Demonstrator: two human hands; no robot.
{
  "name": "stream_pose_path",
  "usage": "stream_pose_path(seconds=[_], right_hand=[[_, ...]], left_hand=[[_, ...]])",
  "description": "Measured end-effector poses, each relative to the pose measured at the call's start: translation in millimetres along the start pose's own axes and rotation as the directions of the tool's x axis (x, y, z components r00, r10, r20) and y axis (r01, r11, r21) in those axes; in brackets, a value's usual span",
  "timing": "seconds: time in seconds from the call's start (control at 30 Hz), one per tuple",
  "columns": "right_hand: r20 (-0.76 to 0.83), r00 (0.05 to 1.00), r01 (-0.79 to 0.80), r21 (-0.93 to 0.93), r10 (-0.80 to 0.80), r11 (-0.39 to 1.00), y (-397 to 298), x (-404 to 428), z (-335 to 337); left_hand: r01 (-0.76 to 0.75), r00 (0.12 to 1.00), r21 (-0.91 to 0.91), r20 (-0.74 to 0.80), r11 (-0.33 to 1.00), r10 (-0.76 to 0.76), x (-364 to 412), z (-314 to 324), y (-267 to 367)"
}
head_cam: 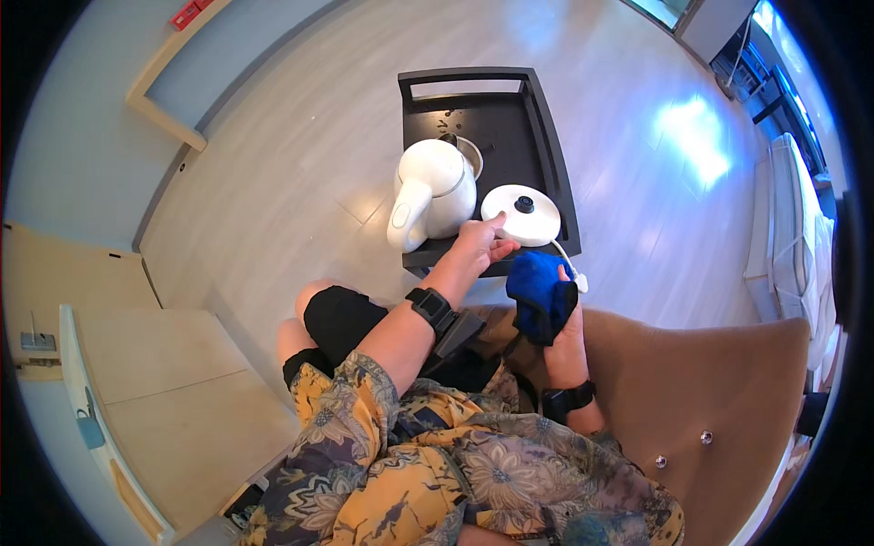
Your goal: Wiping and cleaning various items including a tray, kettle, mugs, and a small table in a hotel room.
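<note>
A black tray-topped stand holds a white electric kettle on its left side, handle towards me. Right of the kettle is its round white power base, with a black centre connector and a white cord. My left hand pinches the base's near left rim, thumb on top and fingers at the edge below. Whether the base is lifted I cannot tell. In my right hand is a bunched blue cloth with black edging, close to the cord and plug.
Behind the kettle stands a metal cup or bowl, partly hidden, near dark wet-looking spots. A brown upholstered seat is at my right. Light wooden furniture stands at left, a mattress at far right.
</note>
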State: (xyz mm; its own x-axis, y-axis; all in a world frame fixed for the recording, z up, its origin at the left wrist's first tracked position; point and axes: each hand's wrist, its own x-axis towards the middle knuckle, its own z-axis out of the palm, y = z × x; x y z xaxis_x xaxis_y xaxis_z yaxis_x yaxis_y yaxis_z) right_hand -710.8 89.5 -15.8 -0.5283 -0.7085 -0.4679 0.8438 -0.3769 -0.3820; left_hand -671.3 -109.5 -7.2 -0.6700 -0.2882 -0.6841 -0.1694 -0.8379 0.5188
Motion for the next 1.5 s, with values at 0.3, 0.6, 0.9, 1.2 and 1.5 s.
stream_pose_path(seconds=[0.3,0.6,0.9,1.2,1.5], right_hand=[[0.051,0.998,0.02,0.028,-0.022,0.999,0,-3,-8],[0.097,0.991,0.117,-0.256,-0.095,0.96,-6,-72,26],[0.466,0.855,0.176,-0.673,0.228,0.718,69,-34,141],[0.409,0.303,0.132,-0.912,0.861,0.387,250,-108,275],[0.481,0.042,0.074,-0.876,0.876,0.477,317,-173,280]], left_hand=[[-0.282,0.953,0.178,0.167,0.943,0.253,-29,-2,-6],[-0.567,0.76,0.126,0.46,0.814,0.458,-145,-32,-4],[-0.754,0.56,0.496,0.143,0.43,0.816,-344,-143,10],[-0.769,0.026,0.501,-0.596,0.397,0.803,-520,-188,-121],[-0.7,-0.568,0.71,-0.621,0.081,0.54,-706,-262,-155]])
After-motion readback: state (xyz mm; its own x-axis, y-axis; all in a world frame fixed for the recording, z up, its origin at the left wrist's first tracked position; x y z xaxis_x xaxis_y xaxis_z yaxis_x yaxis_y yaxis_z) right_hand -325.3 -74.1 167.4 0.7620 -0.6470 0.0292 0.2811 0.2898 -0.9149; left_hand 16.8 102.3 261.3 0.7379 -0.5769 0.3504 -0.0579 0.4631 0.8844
